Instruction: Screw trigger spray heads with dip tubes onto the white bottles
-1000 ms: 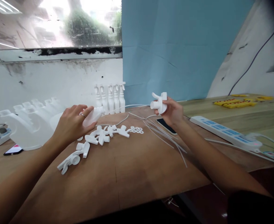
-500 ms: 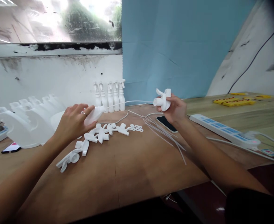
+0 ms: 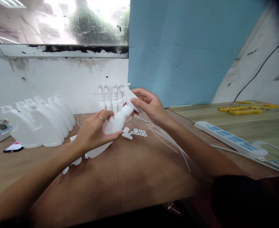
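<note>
My left hand (image 3: 98,128) grips a white plastic bottle (image 3: 114,123) by its upper body, tilted with its neck up to the right. At that neck, my right hand (image 3: 149,104) has its fingers round a white trigger spray head (image 3: 131,96), which sits at the bottle's mouth. Whether its thread is engaged, I cannot tell. The tube is out of sight. Loose spray heads (image 3: 127,133) lie on the table under and behind my left hand, mostly covered. Small white rings (image 3: 139,132) and thin clear tubes (image 3: 165,137) rest to the right of them.
Several open white bottles (image 3: 46,126) stand at the left, near a phone (image 3: 13,146). Finished-looking spray bottles (image 3: 108,98) line the back wall. A power strip (image 3: 230,139) with a cable lies at the right, with yellow pieces (image 3: 240,109) behind it.
My right hand has moved left, bringing the spray head from well apart onto the bottle's mouth. The tube stretched between them is no longer visible. My left hand has shifted right with the bottle.
</note>
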Tool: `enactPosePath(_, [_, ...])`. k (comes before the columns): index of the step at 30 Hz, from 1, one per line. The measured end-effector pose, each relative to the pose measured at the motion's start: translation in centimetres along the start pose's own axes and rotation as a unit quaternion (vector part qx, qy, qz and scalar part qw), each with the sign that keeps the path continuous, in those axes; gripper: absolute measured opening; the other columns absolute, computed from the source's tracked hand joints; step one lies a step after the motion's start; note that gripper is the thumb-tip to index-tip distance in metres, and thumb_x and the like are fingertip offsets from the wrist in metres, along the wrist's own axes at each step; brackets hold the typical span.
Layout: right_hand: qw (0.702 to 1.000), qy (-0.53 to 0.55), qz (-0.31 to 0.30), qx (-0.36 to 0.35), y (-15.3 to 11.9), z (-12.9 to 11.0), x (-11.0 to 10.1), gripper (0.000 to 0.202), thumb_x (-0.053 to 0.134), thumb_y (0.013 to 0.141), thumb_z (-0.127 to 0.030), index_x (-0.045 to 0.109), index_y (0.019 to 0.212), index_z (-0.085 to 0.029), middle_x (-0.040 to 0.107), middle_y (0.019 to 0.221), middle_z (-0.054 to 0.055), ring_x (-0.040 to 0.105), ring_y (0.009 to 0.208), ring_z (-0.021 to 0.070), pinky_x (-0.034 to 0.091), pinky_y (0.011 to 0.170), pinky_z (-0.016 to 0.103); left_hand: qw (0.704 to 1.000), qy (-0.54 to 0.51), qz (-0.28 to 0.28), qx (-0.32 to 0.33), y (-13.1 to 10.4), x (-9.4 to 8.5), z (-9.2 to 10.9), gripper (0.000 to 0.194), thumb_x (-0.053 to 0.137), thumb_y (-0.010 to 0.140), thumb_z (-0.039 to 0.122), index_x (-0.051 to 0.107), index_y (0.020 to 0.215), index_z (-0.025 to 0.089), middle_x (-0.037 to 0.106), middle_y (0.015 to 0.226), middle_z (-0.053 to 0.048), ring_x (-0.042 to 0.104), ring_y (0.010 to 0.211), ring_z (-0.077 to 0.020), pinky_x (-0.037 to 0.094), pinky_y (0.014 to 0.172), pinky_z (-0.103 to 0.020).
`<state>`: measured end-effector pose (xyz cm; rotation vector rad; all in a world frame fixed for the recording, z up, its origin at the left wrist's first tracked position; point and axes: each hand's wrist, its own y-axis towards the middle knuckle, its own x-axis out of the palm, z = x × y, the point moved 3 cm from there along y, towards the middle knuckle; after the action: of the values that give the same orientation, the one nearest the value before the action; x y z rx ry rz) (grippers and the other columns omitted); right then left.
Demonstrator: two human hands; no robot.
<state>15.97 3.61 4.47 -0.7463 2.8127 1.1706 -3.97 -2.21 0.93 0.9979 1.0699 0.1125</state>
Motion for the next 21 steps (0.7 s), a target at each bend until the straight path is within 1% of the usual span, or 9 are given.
enactPosePath(2, [1.0,-0.009,-0.001,-0.016,0.6,-0.7,0.7,0.025,0.067,0.087,-0.04,0.063,0.101,-0.02,0.062,0.076,-0.001,0.055,0.057,0.0101,0.045,0.052,0.024,0.998,-0.049,0.018,-0.042,0.2,0.3,0.4,0.049,0.076,0.074,0.049,0.05,0.106,0.022,0.065,0.096,-0.004,0.064,0.081,-0.0211,0.048,0.065,-0.032])
enactPosePath(5, [0.998,-0.032,0.029,-0.04,0.7,-1.1,1.5,0.022,0.067,0.087,-0.038,0.066,0.1,-0.021,0.061,0.081,0.0,0.053,0.058,0.0094,0.045,0.05,0.024,0.989,-0.113,0.021,-0.094,0.3,1.1,0.7,0.054,0.08,0.068,0.051,0.049,0.102,0.023,0.065,0.091,-0.003,0.063,0.081,-0.0216,0.05,0.066,-0.033])
enactPosePath(7, [0.997,-0.056,0.038,-0.04,0.6,-1.0,2.1,0.02,0.067,0.087,-0.035,0.068,0.101,-0.021,0.061,0.083,0.0,0.053,0.06,0.0095,0.045,0.049,0.023,0.981,-0.149,0.008,-0.12,0.2,1.9,0.8,0.056,0.081,0.066,0.053,0.049,0.102,0.023,0.065,0.089,-0.003,0.063,0.081,-0.0221,0.05,0.065,-0.034])
enactPosePath(10, [0.997,-0.073,0.023,-0.028,0.4,-0.8,2.8,0.021,0.065,0.087,-0.035,0.069,0.102,-0.02,0.062,0.082,0.0,0.052,0.06,0.0095,0.045,0.048,0.023,0.969,-0.182,-0.015,-0.168,0.0,2.7,0.6,0.061,0.082,0.063,0.056,0.049,0.1,0.022,0.065,0.087,-0.004,0.063,0.079,-0.0233,0.049,0.062,-0.035])
enactPosePath(13, [0.998,-0.061,0.008,-0.024,0.4,-0.7,3.0,0.023,0.065,0.087,-0.035,0.069,0.104,-0.02,0.061,0.08,-0.001,0.049,0.057,0.0088,0.043,0.047,0.022,0.958,-0.214,-0.047,-0.186,0.1,2.9,-0.1,0.063,0.082,0.061,0.059,0.049,0.097,0.021,0.065,0.087,-0.006,0.063,0.076,-0.0241,0.049,0.061,-0.036])
enactPosePath(15, [0.998,-0.053,-0.001,-0.021,0.4,-0.7,3.2,0.025,0.065,0.088,-0.037,0.069,0.106,-0.02,0.06,0.078,-0.001,0.048,0.055,0.0085,0.042,0.046,0.023,0.947,-0.271,-0.053,-0.164,0.5,2.4,-0.5,0.058,0.076,0.068,0.062,0.049,0.098,0.021,0.065,0.09,-0.006,0.064,0.075,-0.0222,0.05,0.061,-0.035])
enactPosePath(16, [0.999,-0.048,-0.004,-0.018,0.4,-0.6,3.3,0.026,0.065,0.088,-0.038,0.068,0.106,-0.02,0.06,0.077,-0.002,0.048,0.054,0.0085,0.041,0.046,0.023,0.941,-0.303,-0.037,-0.147,0.8,1.9,-0.6,0.055,0.071,0.073,0.064,0.049,0.1,0.022,0.064,0.093,-0.007,0.064,0.074,-0.0208,0.05,0.061,-0.034])
enactPosePath(19, [1.0,-0.019,-0.01,-0.016,0.5,-0.5,4.3,0.027,0.066,0.087,-0.043,0.067,0.103,-0.021,0.059,0.078,-0.002,0.047,0.055,0.0084,0.04,0.046,0.023,0.931,-0.35,0.054,-0.085,1.5,-0.5,-0.6,0.047,0.059,0.085,0.063,0.049,0.109,0.024,0.062,0.101,-0.006,0.064,0.077,-0.0178,0.053,0.065,-0.032])
enactPosePath(21, [1.0,0.018,-0.016,-0.015,0.6,-0.3,5.3,0.028,0.067,0.086,-0.046,0.065,0.099,-0.021,0.06,0.081,-0.001,0.05,0.059,0.0094,0.042,0.049,0.022,0.934,-0.337,0.098,-0.069,1.7,-2.2,-0.5,0.043,0.062,0.086,0.057,0.052,0.114,0.025,0.063,0.103,-0.005,0.065,0.078,-0.0168,0.054,0.069,-0.031])
